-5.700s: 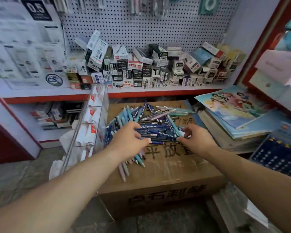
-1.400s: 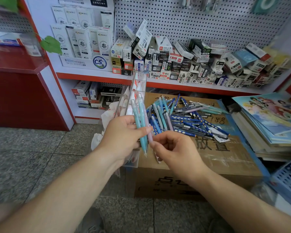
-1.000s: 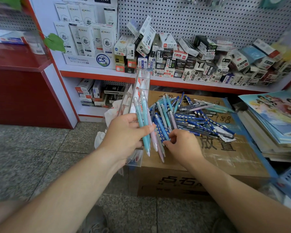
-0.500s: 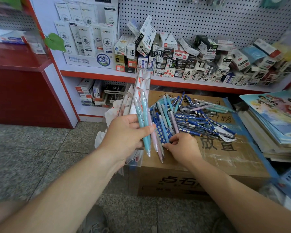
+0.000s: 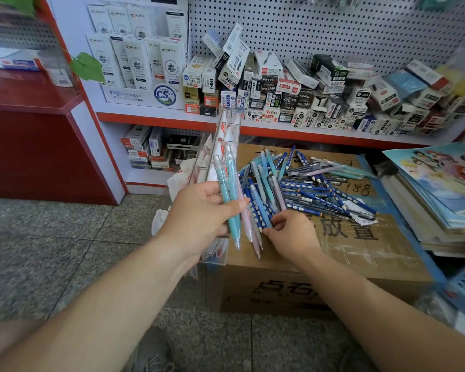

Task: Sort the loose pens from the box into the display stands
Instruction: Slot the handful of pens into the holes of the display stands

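while the red counter (image 5: 38, 135) sits off on the far left, your left hand (image 5: 204, 210) is up in front of the clear display stand (image 5: 226, 135), fingers and thumb wrapped round a small bunch of pens (image 5: 230, 200). that's a couple of teal/blue ones and a pink one, tips pointing down toward you, click ends up against the stand. the stand itself leans at the left edge of the cardboard box (image 5: 346, 264), with its clear compartments running up toward the shelf (image 5: 159, 118) of little packets. next over, the pile of loose pens (image 5: 314, 186) is spread out on top of the box, mostly dark blue dotted ones with some light blue and teal mixed in. your right hand (image 5: 293, 234) is down at the near edge of that pile, fingers curled in and touching the ends of the blue dotted pens. can't tell if you've actually got one pinched. further right there's a stack of books (image 5: 440, 191) just beside the box.
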Demonstrator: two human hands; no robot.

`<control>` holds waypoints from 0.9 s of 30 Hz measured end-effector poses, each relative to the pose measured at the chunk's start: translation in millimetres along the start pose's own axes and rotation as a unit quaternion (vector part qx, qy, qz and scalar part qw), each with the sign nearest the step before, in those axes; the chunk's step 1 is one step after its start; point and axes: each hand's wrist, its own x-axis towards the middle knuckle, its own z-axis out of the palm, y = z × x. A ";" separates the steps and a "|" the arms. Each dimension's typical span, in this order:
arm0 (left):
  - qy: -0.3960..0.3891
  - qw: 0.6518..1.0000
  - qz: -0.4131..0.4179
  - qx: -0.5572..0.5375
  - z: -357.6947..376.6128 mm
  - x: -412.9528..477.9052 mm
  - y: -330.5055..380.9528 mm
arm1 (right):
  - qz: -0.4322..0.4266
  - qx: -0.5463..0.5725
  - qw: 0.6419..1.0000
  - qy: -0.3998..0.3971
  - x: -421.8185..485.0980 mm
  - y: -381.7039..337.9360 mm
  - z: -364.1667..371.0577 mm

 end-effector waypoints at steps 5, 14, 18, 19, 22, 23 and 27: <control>-0.001 1.000 0.000 0.002 -0.2 0.7 0.6 | 0.020 0.085 0.996 -0.016 -0.2 -0.1 -3.5; 0.006 1.000 0.004 0.010 0.4 -0.3 0.2 | -0.065 0.289 0.951 -0.089 -33.3 -36.4 -41.3; -0.004 1.000 0.007 0.004 1.3 -1.5 1.5 | -0.127 0.293 0.939 -0.126 -53.5 -47.0 -49.6; -0.008 1.000 0.008 0.003 1.7 -2.0 2.0 | -0.132 0.295 0.938 -0.124 -56.7 -47.2 -49.7; -0.017 1.000 0.009 0.006 2.8 -3.5 3.1 | -0.135 0.296 0.939 -0.113 -64.0 -47.7 -48.7; -0.018 1.000 0.011 0.007 3.2 -3.7 3.2 | -0.135 0.299 0.938 -0.110 -66.1 -48.1 -48.3; -0.011 1.000 0.018 0.012 2.7 -3.8 2.6 | -0.130 0.306 0.938 -0.097 -71.3 -50.9 -44.8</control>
